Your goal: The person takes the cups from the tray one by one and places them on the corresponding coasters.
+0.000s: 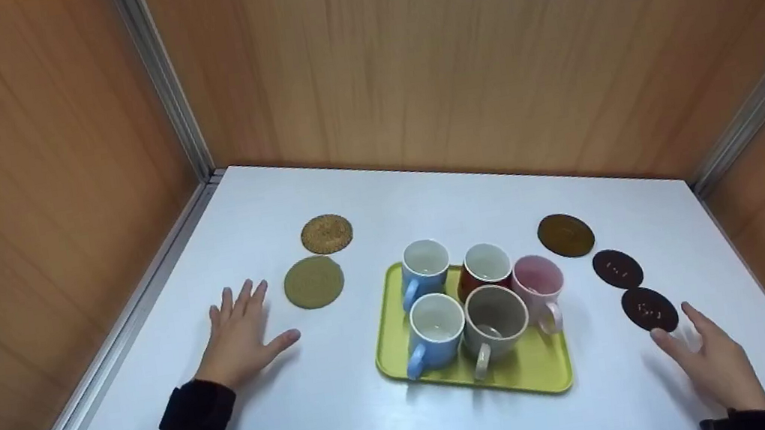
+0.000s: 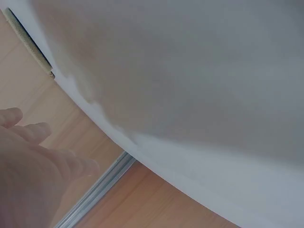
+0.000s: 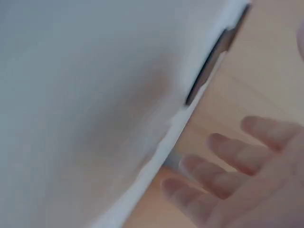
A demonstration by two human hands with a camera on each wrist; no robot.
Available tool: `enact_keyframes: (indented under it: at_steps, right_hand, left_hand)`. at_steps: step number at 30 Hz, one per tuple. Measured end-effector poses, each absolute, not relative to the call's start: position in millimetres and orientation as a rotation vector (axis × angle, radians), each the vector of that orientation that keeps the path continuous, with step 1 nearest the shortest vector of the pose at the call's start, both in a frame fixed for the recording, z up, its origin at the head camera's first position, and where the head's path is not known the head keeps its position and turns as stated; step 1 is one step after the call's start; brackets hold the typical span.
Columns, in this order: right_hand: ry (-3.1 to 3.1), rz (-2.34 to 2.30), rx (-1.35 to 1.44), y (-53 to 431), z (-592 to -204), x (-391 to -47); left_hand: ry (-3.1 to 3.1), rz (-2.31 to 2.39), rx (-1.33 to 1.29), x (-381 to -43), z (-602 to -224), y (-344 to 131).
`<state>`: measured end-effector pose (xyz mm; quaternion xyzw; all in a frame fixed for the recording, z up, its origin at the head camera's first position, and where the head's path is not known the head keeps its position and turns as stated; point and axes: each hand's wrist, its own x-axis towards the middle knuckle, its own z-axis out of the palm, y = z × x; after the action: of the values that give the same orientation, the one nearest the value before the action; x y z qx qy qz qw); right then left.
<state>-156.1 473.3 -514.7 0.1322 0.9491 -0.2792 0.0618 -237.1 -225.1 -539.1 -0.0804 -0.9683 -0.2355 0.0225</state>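
Observation:
My left hand (image 1: pixel 240 340) hovers over the white table with fingers spread and holds nothing, just left of an olive-green round coaster (image 1: pixel 314 282). The right hand (image 1: pixel 720 360), also holding nothing, has its thumb and index finger apart close to a dark coaster (image 1: pixel 649 310). Between the hands is a yellow-green tray (image 1: pixel 394 353) bearing several mugs: a back blue mug (image 1: pixel 425 281), a front blue mug (image 1: pixel 437 347), a dark red mug (image 1: pixel 472 281), a grey mug (image 1: pixel 485 344) and a pink mug (image 1: pixel 537 298). In the wrist views, the left fingers (image 2: pixel 35 132) and right fingers (image 3: pixel 232 154) are extended.
A tan woven coaster (image 1: pixel 326 234) lies behind the olive one. On the right, another dark coaster (image 1: pixel 617 268) and a brown coaster (image 1: pixel 565 235) form a line with the nearest one. Wood-look panels (image 1: pixel 418 50) with metal posts (image 1: pixel 170 87) enclose the table (image 1: pixel 322 421).

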Motion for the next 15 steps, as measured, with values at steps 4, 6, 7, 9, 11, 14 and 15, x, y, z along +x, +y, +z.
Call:
enact_keyframes:
  at_steps: [4,6,7,9,11,14,15]
  right_hand:
    - [2.813,-1.256,0.497,448,-509,-160]
    - [2.705,-1.378,0.513,433,-509,-167]
    - [2.652,-1.407,0.511,425,-510,-170]
    - [2.549,-1.409,0.475,410,-513,-176]
    - [2.483,-1.372,0.417,396,-517,-180]
    - [2.427,-1.366,0.33,379,-525,-184]
    - [2.417,-1.369,0.308,375,-527,-185]
  left_hand:
    - [-2.974,-0.723,-0.269,-237,-535,-217]
    - [-2.957,-0.738,-0.288,-238,-533,-210]
    - [-2.95,-0.743,-0.3,-238,-531,-206]
    - [-2.943,-0.746,-0.318,-241,-526,-198]
    - [-2.937,-0.731,-0.338,-247,-523,-189]
    - [-2.944,-0.71,-0.354,-258,-518,-179]
    - [-2.948,-0.699,-0.363,-263,-518,-177]
